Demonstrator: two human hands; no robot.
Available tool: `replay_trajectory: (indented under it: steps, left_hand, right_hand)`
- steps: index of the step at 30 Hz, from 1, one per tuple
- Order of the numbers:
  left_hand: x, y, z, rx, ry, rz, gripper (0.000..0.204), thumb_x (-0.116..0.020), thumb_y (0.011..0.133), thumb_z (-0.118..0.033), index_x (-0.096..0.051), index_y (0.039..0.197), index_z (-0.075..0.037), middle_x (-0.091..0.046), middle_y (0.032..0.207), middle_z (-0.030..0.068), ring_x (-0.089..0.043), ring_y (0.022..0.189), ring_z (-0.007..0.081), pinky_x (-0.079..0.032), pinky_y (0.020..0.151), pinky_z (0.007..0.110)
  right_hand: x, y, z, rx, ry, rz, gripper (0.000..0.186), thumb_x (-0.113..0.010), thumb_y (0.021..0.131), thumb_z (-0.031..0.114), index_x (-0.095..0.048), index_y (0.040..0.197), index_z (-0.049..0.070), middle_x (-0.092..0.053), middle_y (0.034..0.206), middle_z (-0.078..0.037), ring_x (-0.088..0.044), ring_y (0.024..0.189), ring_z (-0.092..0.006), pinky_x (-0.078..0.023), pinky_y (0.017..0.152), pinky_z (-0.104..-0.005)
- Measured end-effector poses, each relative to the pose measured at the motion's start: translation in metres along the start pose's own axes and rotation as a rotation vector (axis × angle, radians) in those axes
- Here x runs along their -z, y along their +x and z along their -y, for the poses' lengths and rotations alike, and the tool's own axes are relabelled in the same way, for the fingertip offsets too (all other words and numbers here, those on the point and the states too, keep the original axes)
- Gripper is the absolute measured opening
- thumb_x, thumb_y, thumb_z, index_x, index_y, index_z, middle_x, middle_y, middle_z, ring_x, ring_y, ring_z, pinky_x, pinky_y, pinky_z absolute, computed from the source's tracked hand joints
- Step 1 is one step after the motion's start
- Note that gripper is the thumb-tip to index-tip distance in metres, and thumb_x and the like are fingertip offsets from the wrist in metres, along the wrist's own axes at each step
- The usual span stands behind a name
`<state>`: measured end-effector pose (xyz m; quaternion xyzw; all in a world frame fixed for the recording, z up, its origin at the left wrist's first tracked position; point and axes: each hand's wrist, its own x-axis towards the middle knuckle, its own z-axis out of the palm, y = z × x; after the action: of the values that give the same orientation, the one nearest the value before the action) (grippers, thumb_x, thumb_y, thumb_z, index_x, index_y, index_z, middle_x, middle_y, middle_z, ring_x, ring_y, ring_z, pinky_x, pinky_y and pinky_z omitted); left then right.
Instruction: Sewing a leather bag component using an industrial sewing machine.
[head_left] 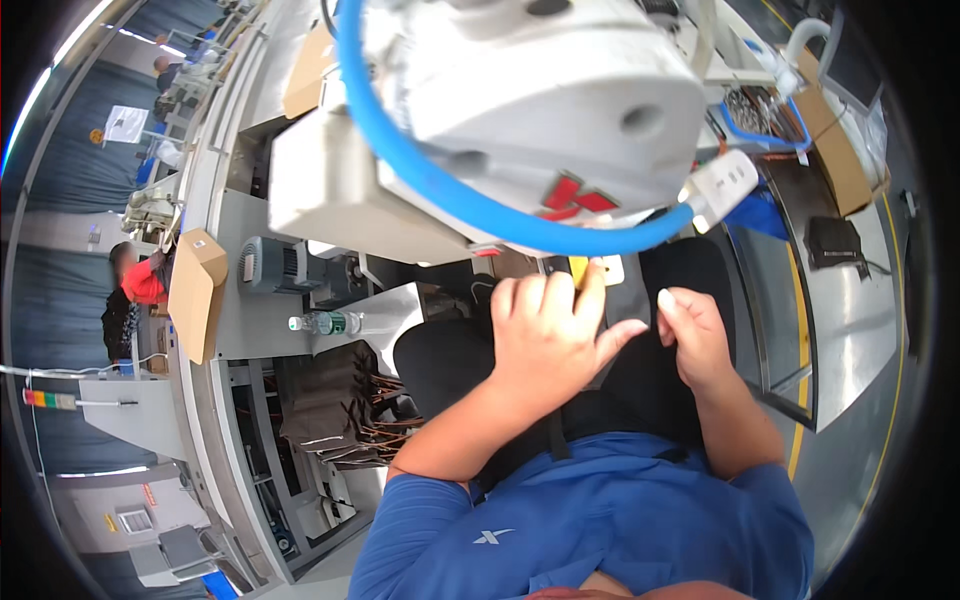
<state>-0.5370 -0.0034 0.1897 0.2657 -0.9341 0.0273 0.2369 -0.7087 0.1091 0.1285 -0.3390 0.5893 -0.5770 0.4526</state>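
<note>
A large white machine head [520, 110] with a blue hose [560, 236] and white fitting [720, 190] fills the upper middle. Below it, my left hand [550, 340] is open, back up, thumb out and fingers bent at the edge of a small yellow plate [578, 270], partly hidden by them. To its right, my right hand [690, 335] is closed, thumb raised against curled fingers; whatever it holds, if anything, I cannot make out. Both hands are over my dark-trousered lap.
A plastic bottle [325, 323] lies left on a metal ledge, above stacked dark fabric pieces [330, 410]. Cardboard [195, 295] and a grey motor [290, 270] are nearby. A co-worker [130, 300] is far left. A steel table [850, 320] bearing a dark pouch [835, 240] stands right.
</note>
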Motion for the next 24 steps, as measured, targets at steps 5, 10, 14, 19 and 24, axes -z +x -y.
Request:
replay_trajectory:
  steps: [5, 10, 14, 19, 24]
  left_hand:
    - [0.003, -0.002, -0.004, -0.016, 0.038, 0.060, 0.073, -0.068, 0.078, -0.065, -0.070, 0.116, -0.004, -0.055, 0.087, 0.0045, -0.052, 0.085, 0.0231, -0.038, 0.086, 0.042]
    - [0.001, 0.006, -0.005, 0.009, 0.007, 0.101, 0.083, -0.064, 0.078, -0.070, -0.067, 0.122, 0.001, -0.058, 0.092, 0.0066, -0.052, 0.088, 0.0237, -0.039, 0.087, 0.042]
    - [-0.001, 0.009, -0.004, 0.030, -0.019, 0.117, 0.091, -0.064, 0.078, -0.072, -0.063, 0.126, 0.006, -0.060, 0.098, 0.0092, -0.053, 0.091, 0.0250, -0.039, 0.090, 0.043]
    - [-0.008, -0.006, 0.003, 0.026, -0.122, 0.087, 0.080, -0.072, 0.076, -0.062, -0.064, 0.123, 0.002, -0.061, 0.094, 0.0100, -0.056, 0.087, 0.0279, -0.041, 0.084, 0.044]
    - [-0.018, -0.043, 0.019, 0.222, -0.445, -0.099, 0.023, -0.075, 0.084, -0.022, -0.060, 0.086, -0.004, -0.057, 0.079, 0.0101, -0.053, 0.073, 0.0267, -0.043, 0.069, 0.036]
  right_hand:
    - [0.006, 0.002, -0.007, 0.001, 0.071, -0.015, 0.043, -0.055, 0.103, 0.026, -0.054, 0.065, 0.006, -0.048, 0.060, 0.003, -0.042, 0.056, -0.0052, -0.034, 0.054, -0.0239]
    - [0.010, 0.003, -0.007, 0.003, 0.078, -0.025, 0.042, -0.055, 0.103, 0.026, -0.054, 0.066, 0.006, -0.049, 0.061, 0.002, -0.043, 0.058, -0.0053, -0.034, 0.055, -0.0236]
    - [0.005, 0.003, -0.003, 0.010, 0.104, -0.013, 0.042, -0.055, 0.103, 0.026, -0.054, 0.066, 0.006, -0.049, 0.061, 0.003, -0.043, 0.058, -0.0052, -0.034, 0.055, -0.0237]
    - [0.005, 0.000, 0.003, 0.000, -0.001, 0.015, 0.041, -0.057, 0.102, 0.027, -0.055, 0.067, 0.007, -0.048, 0.061, 0.005, -0.042, 0.058, -0.0042, -0.034, 0.054, -0.0247]
    - [0.012, -0.008, 0.000, 0.057, -0.154, 0.076, 0.038, -0.062, 0.100, 0.023, -0.053, 0.068, 0.005, -0.046, 0.062, 0.006, -0.037, 0.061, -0.0027, -0.033, 0.054, -0.0258]
